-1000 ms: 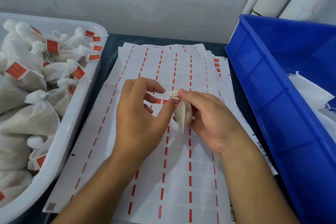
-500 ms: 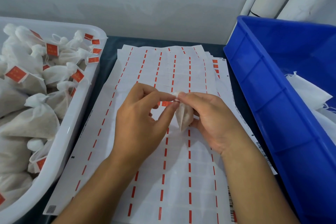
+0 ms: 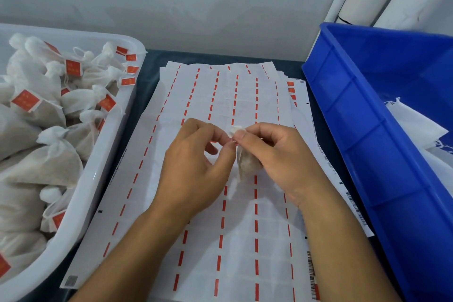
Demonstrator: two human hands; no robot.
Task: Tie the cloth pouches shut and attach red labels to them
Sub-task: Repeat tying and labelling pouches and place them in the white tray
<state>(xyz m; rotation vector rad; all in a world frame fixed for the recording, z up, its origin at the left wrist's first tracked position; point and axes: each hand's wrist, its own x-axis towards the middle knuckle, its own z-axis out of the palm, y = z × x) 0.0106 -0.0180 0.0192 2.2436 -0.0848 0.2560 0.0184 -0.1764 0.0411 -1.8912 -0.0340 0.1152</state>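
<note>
**Inspector A:** We record one small cloth pouch (image 3: 246,167) in work, held above the middle of the label sheets (image 3: 220,240). The right hand (image 3: 282,162) is curled round its body and pinches its gathered neck. The left hand (image 3: 196,167) has thumb and forefinger pinched together at that same neck; what lies between them we cannot tell, thread or label.

**Inspector B:** Agreed. We see no red label plainly on this pouch, so we judge it unfinished: tying or tagging is under way.

**Inspector A:** As to completed stock, the white tray (image 3: 103,154) at the left edge of the table is heaped with tied pouches (image 3: 49,162), many carrying red labels (image 3: 73,67).

**Inspector B:** And outstanding work: the blue bin (image 3: 355,130) at the right edge holds white cloth pieces (image 3: 414,125), which we take for further pouches awaiting handling. Their number is hidden. The topmost sheet looks largely stripped, only red dashes remaining.
</note>
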